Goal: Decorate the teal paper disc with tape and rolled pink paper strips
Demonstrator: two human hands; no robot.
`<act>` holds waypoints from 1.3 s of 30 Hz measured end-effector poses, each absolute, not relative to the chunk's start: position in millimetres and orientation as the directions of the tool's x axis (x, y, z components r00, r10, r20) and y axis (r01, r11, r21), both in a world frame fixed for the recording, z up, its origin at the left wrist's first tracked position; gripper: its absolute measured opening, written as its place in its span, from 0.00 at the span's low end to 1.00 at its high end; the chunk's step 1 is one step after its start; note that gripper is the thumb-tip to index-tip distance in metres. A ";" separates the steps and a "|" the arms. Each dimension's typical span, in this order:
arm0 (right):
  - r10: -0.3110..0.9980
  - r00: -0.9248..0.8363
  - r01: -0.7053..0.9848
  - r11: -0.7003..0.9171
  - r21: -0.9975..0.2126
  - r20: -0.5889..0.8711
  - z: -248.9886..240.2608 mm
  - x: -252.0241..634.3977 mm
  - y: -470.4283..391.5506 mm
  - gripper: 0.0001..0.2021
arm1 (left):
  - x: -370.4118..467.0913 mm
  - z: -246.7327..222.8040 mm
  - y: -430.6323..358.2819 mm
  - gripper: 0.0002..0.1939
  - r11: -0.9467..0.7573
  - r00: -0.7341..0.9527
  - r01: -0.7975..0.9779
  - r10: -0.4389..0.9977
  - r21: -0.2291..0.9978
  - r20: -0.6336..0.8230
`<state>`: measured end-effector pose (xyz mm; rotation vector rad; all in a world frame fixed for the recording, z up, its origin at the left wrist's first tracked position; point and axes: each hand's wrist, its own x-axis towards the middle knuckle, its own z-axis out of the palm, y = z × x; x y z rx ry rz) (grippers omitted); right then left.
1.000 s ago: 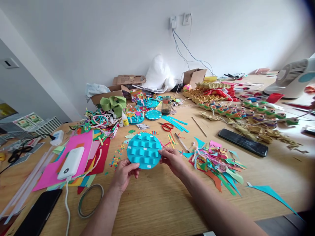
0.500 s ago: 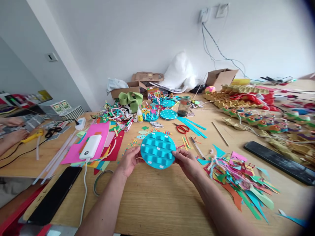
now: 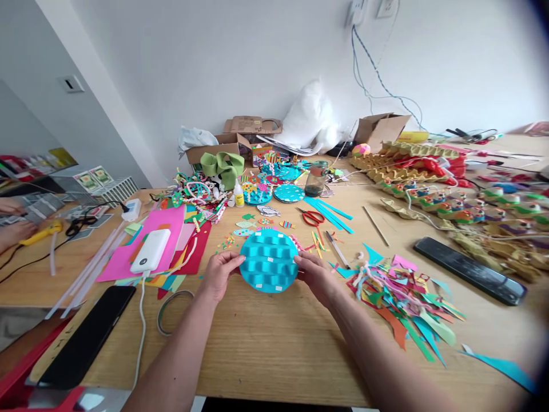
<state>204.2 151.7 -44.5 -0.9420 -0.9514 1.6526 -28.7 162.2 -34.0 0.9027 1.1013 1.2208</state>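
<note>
Between my hands is a round turquoise paper disc (image 3: 269, 269) with rows of raised paper strips and several small white tabs. My left hand (image 3: 221, 273) pinches its left edge, thumb on the front. Its right edge is gripped by my right hand (image 3: 316, 276), also thumb in front. Both hands' other fingers are partly hidden behind the disc. Just beyond it lie small paper fish (image 3: 243, 232) and bits of coloured paper. Red-handled scissors (image 3: 312, 217), a pen (image 3: 338, 249) and turquoise paper strips (image 3: 330, 213) rest behind my right hand.
Paper scraps (image 3: 403, 292) and a dark phone (image 3: 469, 270) lie at right. A tape roll (image 3: 165, 312), white power bank (image 3: 151, 250) and black phone (image 3: 88, 335) are at left. Behind stand a glue bottle (image 3: 239, 194) and glass jar (image 3: 316, 178). Another person's hands (image 3: 15, 220) show far left.
The view has shifted slightly, so the scene sits a little further left and higher. Both hands still hold the disc by its sides, with almost the same tilt.
</note>
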 end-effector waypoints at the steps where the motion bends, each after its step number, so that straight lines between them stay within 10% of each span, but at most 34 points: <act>1: 0.965 -0.216 -0.364 -0.221 -0.905 -0.148 -44.1 201.4 150.5 0.18 | -26.7 -34.5 161.4 0.12 0.127 -0.010 -0.231 0.991 0.965 -0.133; 8: 0.990 0.006 -0.354 -0.128 -0.926 -0.139 -44.7 185.8 145.7 0.43 | -15.4 -42.2 156.8 0.11 0.015 -0.007 -0.095 1.000 0.995 -0.016; 19: 0.984 0.142 -0.158 -0.086 -0.984 -0.109 -53.0 187.6 147.6 0.39 | -8.7 -47.4 150.4 0.12 -0.102 0.090 0.108 0.992 0.989 0.092; 39: 0.987 0.150 -0.108 -0.045 -0.993 -0.061 -50.8 185.8 144.0 0.39 | -7.6 -41.3 149.9 0.11 0.033 0.119 -0.026 0.992 0.999 -0.030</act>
